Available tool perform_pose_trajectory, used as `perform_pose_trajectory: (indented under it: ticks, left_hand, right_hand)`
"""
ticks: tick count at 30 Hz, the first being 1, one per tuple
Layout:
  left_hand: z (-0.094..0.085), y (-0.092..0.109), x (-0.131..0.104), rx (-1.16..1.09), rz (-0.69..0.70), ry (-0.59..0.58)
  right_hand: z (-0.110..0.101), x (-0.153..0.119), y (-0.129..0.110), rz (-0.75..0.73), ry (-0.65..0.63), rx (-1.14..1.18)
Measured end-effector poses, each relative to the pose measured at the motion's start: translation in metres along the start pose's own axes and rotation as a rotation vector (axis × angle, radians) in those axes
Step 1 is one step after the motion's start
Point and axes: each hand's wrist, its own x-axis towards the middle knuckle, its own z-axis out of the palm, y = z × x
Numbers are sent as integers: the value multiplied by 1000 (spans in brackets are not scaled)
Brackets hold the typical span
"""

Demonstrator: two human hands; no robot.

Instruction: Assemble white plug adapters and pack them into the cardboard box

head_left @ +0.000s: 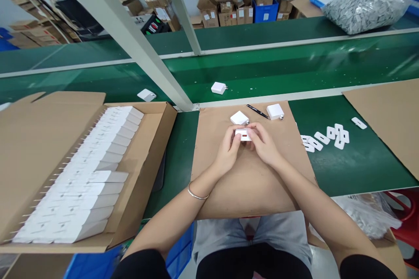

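Note:
Between the fingertips of my left hand (228,150) and my right hand (264,146) is a white charger (242,135), its end with a dark and reddish port slot turned toward me. Both hands are closed on it above a brown cardboard sheet (248,192). Just beyond my fingers lies another white charger block (240,117). A black pen (258,111) rests behind that, with a further white charger block (275,111) at its right. Several white slotted cover plates (339,135) are scattered on the green table to the right of the sheet.
An open cardboard box (140,187) with rows of white chargers stands at left. A slanted metal post (147,48) rises behind the sheet. One white charger (219,87) lies on the green conveyor (278,67). A clear bag of small parts (369,6) sits at back right.

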Motion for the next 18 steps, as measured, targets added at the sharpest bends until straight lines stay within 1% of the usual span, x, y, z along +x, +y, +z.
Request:
perform_pose_trajectory:
  ticks: [3, 7, 11, 14, 18]
  left_hand:
    - [-1, -1, 2, -88, -41, -10]
    - [-4, -3, 6, -169, -71, -23]
    - [-6, -3, 7, -152, -76, -4]
    - [-4, -2, 6, -150, -81, -29]
    - [-4, 0, 4, -100, -33, -15]
  right_hand:
    - [0, -1, -4, 28, -46, 33]
    - [0, 0, -3, 16, -57, 51]
    - [-1, 0, 0, -9, -56, 12]
    - [-2, -1, 3, -28, -48, 8]
    - [-4, -2, 4, -69, -38, -50]
